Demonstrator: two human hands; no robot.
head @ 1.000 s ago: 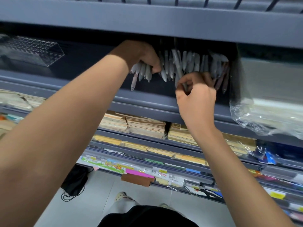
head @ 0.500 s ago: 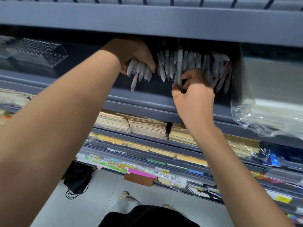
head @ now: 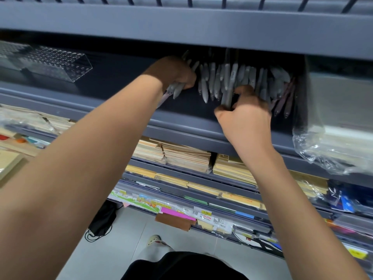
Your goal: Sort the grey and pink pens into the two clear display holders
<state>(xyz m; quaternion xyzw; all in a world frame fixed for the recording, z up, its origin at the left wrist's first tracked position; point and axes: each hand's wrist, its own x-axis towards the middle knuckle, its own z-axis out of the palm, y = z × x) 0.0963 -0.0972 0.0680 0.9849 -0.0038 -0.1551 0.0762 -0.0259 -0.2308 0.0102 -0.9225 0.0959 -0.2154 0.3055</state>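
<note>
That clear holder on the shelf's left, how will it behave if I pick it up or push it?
The clear holder looks like rigid acrylic, so probably stiff and light. Its glossy faces may be slippery. Being empty, it would likely slide when pushed.

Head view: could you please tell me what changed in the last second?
The right hand took hold of one grey plastic pen and drew it forward from the row of grey pens. The left hand still grips its bundle of pens; the clear perforated holder stayed put.
</note>
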